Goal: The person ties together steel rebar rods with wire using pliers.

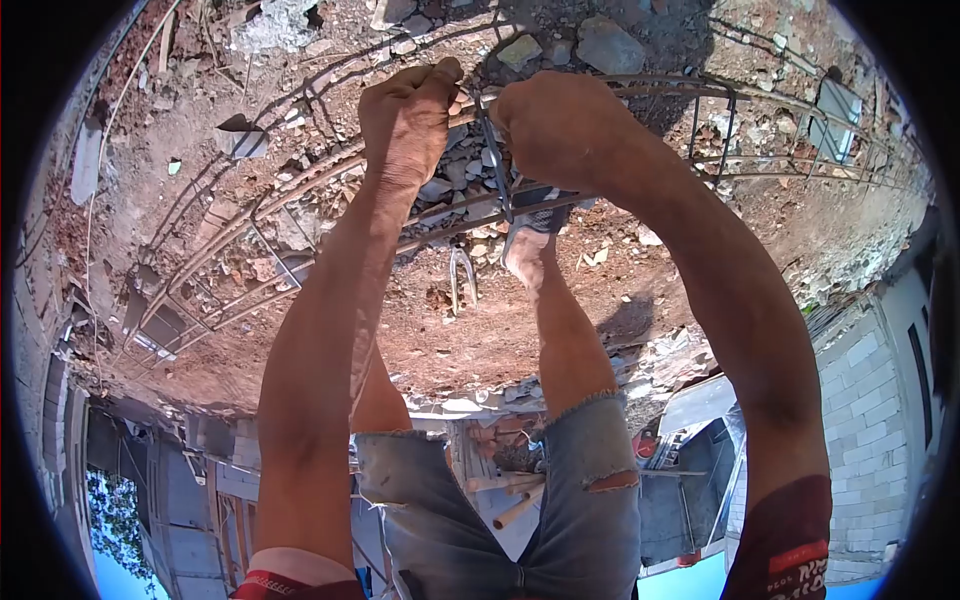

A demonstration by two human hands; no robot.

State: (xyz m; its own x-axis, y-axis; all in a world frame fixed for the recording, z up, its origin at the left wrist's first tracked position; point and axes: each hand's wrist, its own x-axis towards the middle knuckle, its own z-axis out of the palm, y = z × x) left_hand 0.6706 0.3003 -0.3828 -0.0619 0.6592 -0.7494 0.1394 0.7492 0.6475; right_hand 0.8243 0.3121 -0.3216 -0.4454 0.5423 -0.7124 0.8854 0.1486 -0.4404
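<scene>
A long rebar cage (300, 190) made of thin brown bars stretches across the view, with square stirrups around its bars. My left hand (408, 125) is closed beside the top bars, left of a dark stirrup (496, 160). On that stirrup's other side, my right hand (565, 130) is closed against it with the knuckles up. Whatever is between the fingers of either hand is hidden. A pair of pincers (464, 282), or a similar two-handled metal tool, lies on the dirt below the cage.
My sandalled foot (532, 245) stands at the cage's lower bars. Stones (610, 45) and rubble cover the reddish ground. Another stirrup (712, 135) sits further right on the cage. A grey block wall (865, 390) rises at the right edge.
</scene>
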